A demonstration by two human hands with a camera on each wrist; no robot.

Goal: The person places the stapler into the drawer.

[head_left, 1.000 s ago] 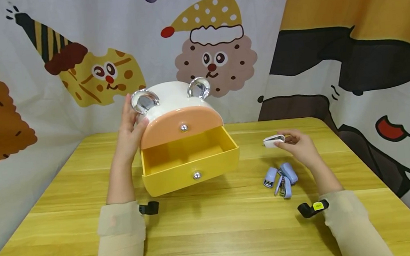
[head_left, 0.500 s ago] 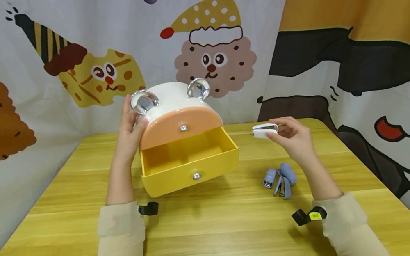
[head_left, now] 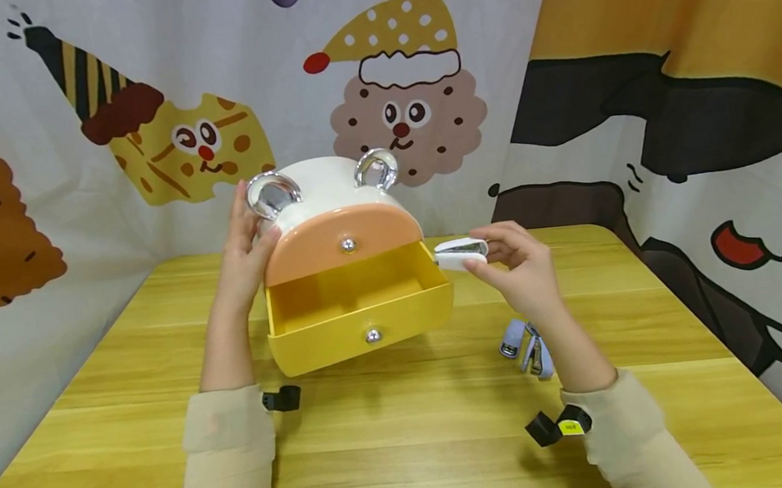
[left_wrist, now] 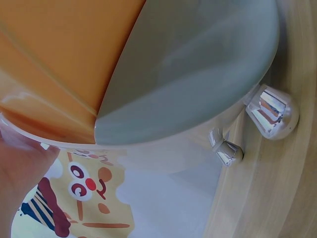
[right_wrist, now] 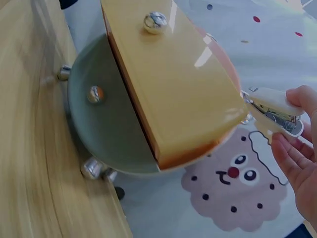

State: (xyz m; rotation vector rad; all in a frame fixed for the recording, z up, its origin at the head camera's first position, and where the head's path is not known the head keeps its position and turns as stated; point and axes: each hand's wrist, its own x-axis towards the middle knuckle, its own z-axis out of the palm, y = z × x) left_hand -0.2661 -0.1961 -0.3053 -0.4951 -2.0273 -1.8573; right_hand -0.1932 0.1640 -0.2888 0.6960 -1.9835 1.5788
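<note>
I find a passage from the near edge of the tabletop point(head_left: 382, 449) to the open drawer point(head_left: 330, 348). Toward the left edge, the left hand point(head_left: 243, 246) on the cabinet point(head_left: 324, 180) blocks approach; toward the right, the right hand point(head_left: 526, 266), white stapler point(head_left: 455, 262) and purple staplers point(head_left: 512, 338) obstruct.

Behind the yellowish wood-grained surface point(head_left: 382, 449) hangs a pale cloth point(head_left: 202, 42), which is printed with cartoon figures point(head_left: 411, 132), some wearing hats point(head_left: 406, 30).

The left sleeve point(head_left: 228, 480) and right sleeve point(head_left: 639, 440) are plain beige, the left creased below a broad cuff point(head_left: 227, 419). Blocky and black, the left wrist camera point(head_left: 282, 398) and right wrist camera point(head_left: 542, 429) sit near the sleeve ends; the latter bears a yellow label point(head_left: 570, 427).
</note>
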